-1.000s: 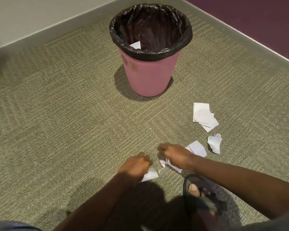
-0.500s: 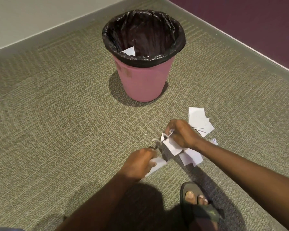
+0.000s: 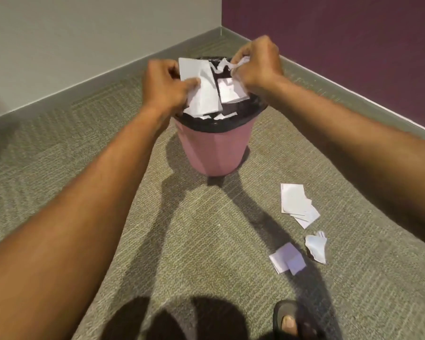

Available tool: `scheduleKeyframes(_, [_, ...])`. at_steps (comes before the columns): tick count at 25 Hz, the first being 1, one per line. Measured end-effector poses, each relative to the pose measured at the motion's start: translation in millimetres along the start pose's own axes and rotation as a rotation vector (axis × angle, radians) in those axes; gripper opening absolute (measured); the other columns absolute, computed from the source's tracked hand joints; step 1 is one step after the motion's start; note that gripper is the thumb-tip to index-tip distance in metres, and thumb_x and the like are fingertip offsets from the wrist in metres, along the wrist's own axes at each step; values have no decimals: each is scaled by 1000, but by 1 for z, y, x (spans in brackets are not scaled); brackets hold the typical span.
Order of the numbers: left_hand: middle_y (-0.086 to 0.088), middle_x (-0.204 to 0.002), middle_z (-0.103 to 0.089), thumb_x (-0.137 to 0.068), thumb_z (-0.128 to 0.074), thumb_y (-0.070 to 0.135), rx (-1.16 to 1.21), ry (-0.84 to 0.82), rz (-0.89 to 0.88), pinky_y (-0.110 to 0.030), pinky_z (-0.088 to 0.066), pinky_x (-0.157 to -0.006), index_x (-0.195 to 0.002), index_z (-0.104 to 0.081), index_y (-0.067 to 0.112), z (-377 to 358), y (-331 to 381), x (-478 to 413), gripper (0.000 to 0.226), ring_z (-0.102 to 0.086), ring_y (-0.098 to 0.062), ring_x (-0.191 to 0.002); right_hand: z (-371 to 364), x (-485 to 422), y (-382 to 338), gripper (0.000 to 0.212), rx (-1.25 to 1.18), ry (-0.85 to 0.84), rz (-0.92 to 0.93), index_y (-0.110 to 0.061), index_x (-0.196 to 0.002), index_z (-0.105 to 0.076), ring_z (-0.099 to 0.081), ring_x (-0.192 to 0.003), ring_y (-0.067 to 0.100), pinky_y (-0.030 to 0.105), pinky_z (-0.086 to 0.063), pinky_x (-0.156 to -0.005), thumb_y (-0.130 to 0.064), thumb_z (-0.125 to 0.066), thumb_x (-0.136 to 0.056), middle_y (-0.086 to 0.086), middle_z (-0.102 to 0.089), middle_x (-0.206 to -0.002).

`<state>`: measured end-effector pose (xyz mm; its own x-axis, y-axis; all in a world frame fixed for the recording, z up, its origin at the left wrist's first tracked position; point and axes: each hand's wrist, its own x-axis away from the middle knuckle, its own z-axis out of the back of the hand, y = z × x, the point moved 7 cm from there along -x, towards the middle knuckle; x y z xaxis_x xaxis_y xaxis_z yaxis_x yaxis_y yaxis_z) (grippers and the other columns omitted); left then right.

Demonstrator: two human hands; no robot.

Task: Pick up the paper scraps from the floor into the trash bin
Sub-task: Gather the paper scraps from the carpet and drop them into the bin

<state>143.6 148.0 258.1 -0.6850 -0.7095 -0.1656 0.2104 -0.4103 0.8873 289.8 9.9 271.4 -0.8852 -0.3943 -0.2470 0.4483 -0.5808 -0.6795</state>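
In the upper left of the frame a grey wall (image 3: 84,33) meets the carpeted floor (image 3: 59,155). Toward the upper middle, the left hand (image 3: 166,85) hangs over the trash bin (image 3: 214,150). Its grip is closed on a flat white sheet (image 3: 201,94), with the thumb pressed on the paper's face. The bin is pink with a black liner (image 3: 201,125), and small white bits (image 3: 225,116) show at the near rim of its mouth. Just right of the sheet, the right hand (image 3: 258,67) is also above the bin's mouth, its grip pinched tight on crumpled scraps (image 3: 231,93). At lower right more paper lies on the floor, well apart from the bin: a flat stack (image 3: 295,202), two overlapping small squares (image 3: 286,260) and a torn crumpled piece (image 3: 317,249). A foot in a dark sandal (image 3: 290,320) shows at the bottom edge.
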Motion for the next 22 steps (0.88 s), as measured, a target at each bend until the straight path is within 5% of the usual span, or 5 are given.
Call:
scheduleKeyframes(5, [-15,-77,-71,-70,-80,36,-67,-11,153,-36,-60,-58,-86,-68,5,-27,-17,-43,36,-71,-24,-63,-35,-16,16,36,60,-320,-23,-6,-112,-68,-63,-98,21,37,-58,-86,-1,-74,-77,10,-67,-113])
scheduleKeyframes(10, [1,-67,-58,-87,-56,37,-204,259,-195,-28,-35,-55,-68,-58,13,-38,-13,52,31,-51,-15,-62,4,26,45,21,-81,-188,47,-12,-89,-74,-63,-80,9,24,-56,-72,3,-61,-82,-3,-69,-82])
scheduleKeyframes(16, [-4,-104,-56,-93,-52,34,-516,-635,-283,-34,-46,-72,-108,-56,14,-177,-106,220,24,-56,-23,-96,5,127,192,13,332,-437,-226,0,-90,-71,-66,-83,26,31,-52,-68,-9,-64,-84,17,-72,-95])
scheduleKeyframes(19, [-13,-137,-39,-89,-55,44,-701,-977,-267,-45,-42,-96,-141,-33,19,-228,-150,282,61,-41,-33,-122,-14,193,265,46,693,-864,-313,1,-123,-60,-59,-115,35,33,-49,-85,-25,-70,-86,19,-60,-129])
scheduleKeyframes(22, [-17,-153,-16,-84,-61,47,-807,-1088,-376,-50,-32,-104,-149,-15,29,-260,-160,310,82,-26,-37,-134,-20,229,312,72,673,-973,-392,-3,-136,-46,-55,-121,31,30,-47,-86,-29,-79,-78,16,-57,-135])
